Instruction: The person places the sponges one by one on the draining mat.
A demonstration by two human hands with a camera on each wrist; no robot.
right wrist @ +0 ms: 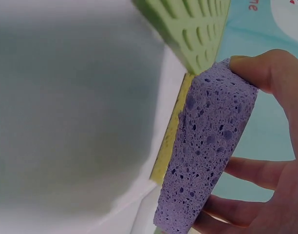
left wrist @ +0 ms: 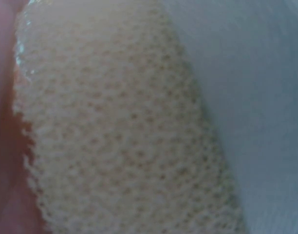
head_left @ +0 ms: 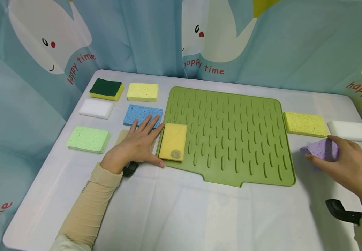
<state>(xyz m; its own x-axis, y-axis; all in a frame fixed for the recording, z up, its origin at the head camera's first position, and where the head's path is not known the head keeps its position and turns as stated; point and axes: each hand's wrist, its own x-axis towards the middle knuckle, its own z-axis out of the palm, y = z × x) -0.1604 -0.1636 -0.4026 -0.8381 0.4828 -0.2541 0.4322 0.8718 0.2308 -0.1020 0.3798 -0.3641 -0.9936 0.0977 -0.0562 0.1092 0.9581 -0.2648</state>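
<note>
My right hand [head_left: 353,167] grips a purple sponge [head_left: 319,150] between thumb and fingers, to the right of the green ridged mat [head_left: 228,139]. In the right wrist view the porous purple sponge [right wrist: 207,141] is tilted above the table. My left hand [head_left: 140,146] lies with fingers spread over a beige sponge [head_left: 121,135], mostly hidden beneath it. Its fingertips reach the blue sponge [head_left: 140,114], and its thumb is by the mat's left edge. A yellow sponge [head_left: 174,137] with a round grey mark lies on the mat beside that hand. Beige porous sponge [left wrist: 120,122] fills much of the left wrist view.
At left lie a green-topped scouring sponge [head_left: 106,89], a pale yellow sponge [head_left: 142,92], a white sponge [head_left: 96,108] and a light green sponge [head_left: 88,138]. Right of the mat are a yellow sponge [head_left: 306,123] and a white one [head_left: 350,130]. A printed curtain [head_left: 156,38] borders the table.
</note>
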